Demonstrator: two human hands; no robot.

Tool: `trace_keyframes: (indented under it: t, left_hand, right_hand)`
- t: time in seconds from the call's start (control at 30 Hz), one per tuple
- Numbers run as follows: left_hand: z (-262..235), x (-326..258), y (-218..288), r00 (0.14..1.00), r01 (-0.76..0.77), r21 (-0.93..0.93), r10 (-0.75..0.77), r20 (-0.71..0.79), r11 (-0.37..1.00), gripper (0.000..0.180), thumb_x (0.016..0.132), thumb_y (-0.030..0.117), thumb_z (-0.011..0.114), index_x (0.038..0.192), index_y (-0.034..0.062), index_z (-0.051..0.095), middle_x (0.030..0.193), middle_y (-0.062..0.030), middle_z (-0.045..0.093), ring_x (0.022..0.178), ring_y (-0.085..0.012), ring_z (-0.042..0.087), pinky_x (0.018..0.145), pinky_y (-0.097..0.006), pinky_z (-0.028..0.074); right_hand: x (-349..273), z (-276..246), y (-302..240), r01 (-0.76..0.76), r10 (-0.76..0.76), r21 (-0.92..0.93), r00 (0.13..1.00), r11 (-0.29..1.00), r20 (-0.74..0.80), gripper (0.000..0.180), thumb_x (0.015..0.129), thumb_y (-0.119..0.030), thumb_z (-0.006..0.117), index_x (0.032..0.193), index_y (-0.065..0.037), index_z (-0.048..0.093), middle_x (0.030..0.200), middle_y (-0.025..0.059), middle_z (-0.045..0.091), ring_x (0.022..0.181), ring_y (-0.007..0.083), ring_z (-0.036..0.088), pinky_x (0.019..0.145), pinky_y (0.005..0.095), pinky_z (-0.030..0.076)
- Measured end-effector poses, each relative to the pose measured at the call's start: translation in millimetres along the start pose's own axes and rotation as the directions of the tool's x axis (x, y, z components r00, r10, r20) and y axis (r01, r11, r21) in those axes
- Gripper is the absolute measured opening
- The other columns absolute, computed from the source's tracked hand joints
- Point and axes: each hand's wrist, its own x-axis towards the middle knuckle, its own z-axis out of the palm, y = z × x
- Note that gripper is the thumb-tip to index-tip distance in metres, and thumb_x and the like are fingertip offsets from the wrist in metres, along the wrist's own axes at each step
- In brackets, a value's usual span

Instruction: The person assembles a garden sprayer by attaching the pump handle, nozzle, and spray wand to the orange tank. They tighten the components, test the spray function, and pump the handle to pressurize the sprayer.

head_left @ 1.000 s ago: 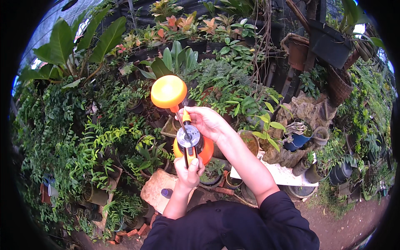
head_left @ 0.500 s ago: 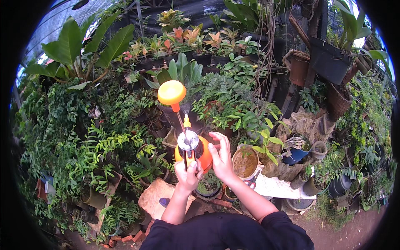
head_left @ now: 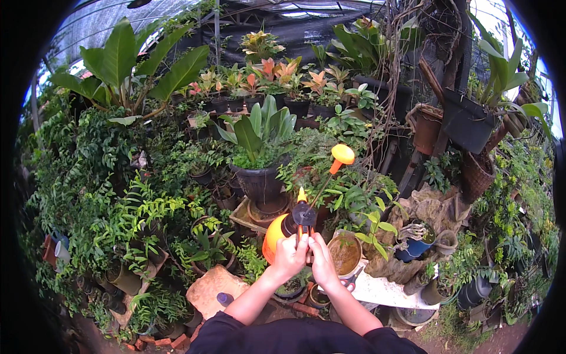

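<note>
An orange pump sprayer [head_left: 274, 237] is held out in front of me, tilted. Its black head carries a yellow nozzle [head_left: 302, 194] that points away from me. On a thin metal rod, the orange pump knob [head_left: 342, 154] stands well out from the head, leaning to the right. My left hand [head_left: 289, 258] is closed round the sprayer's handle. Pressed up beside it, my right hand [head_left: 322, 261] is closed at the same handle; its fingertips are partly hidden. Past the nozzle stands a broad-leaved plant [head_left: 258, 127] in a large dark pot [head_left: 262, 186].
A brown-filled basin [head_left: 345, 253] and scissors [head_left: 352, 278] lie right of my forearm, by a white board [head_left: 392, 289]. A stone slab [head_left: 206, 289] with a small purple-capped item [head_left: 224, 299] is at left. Hanging pots [head_left: 469, 124] and a rock [head_left: 433, 206] stand at right.
The sprayer has turned, its knob swinging from left to right and its body now left of the head. My right hand, open beside it before, has closed at the handle. The view has shifted slightly.
</note>
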Motion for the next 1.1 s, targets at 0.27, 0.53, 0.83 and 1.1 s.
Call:
trace_keyframes:
  t: [0.27,0.53,0.83,1.1]
  left_hand:
    - [11.1,-1.2,-6.1,0.995,-0.038,0.047,0.034,0.092,0.998,0.045,0.105,0.030,0.044,0.079,-0.0041,0.059,0.058,-0.0096,0.061,0.049,-0.0166,0.061,0.048,-0.031,0.048]
    - [8.7,-1.3,-8.8,0.974,0.024,0.322,-0.095,0.206,0.947,0.052,0.101,0.034,0.049,0.068,-0.0033,0.061,0.053,-0.0201,0.057,0.048,-0.0333,0.062,0.048,-0.042,0.048]
    - [-28.4,9.6,-4.6,0.943,-0.188,0.517,0.007,0.332,0.835,0.041,0.097,0.036,0.054,0.072,0.0063,0.068,0.058,-0.0124,0.062,0.053,-0.0314,0.063,0.048,-0.038,0.048]
    - [-41.2,-29.4,-150.7,0.804,0.352,-0.421,-0.501,-0.320,0.836,0.027,0.098,0.027,0.055,0.118,0.0089,0.056,0.112,-0.0071,0.065,0.103,-0.0190,0.060,0.094,-0.037,0.046]
  right_hand:
    - [-4.8,-11.8,14.1,-0.091,0.099,0.057,0.980,0.994,-0.173,0.027,0.103,-0.027,0.044,0.109,-0.003,0.054,0.081,-0.0005,0.053,0.063,0.0045,0.045,0.052,0.0220,0.037]
    - [-4.4,-37.6,35.4,-0.054,-0.036,-0.441,0.980,0.896,-0.194,0.054,0.101,-0.031,0.040,0.128,0.014,0.051,0.100,0.0231,0.067,0.090,0.0332,0.065,0.084,0.0411,0.048]
    - [6.6,-16.7,33.8,-0.159,0.187,0.118,0.942,0.980,-0.279,0.040,0.104,-0.025,0.036,0.108,0.005,0.061,0.088,0.0101,0.065,0.079,0.0173,0.061,0.077,0.0318,0.049]
    - [28.9,-1.9,1.9,-0.017,0.114,0.370,0.963,0.929,-0.243,0.043,0.103,-0.033,0.038,0.095,0.006,0.056,0.061,0.0036,0.047,0.055,0.0137,0.044,0.054,0.0271,0.038]
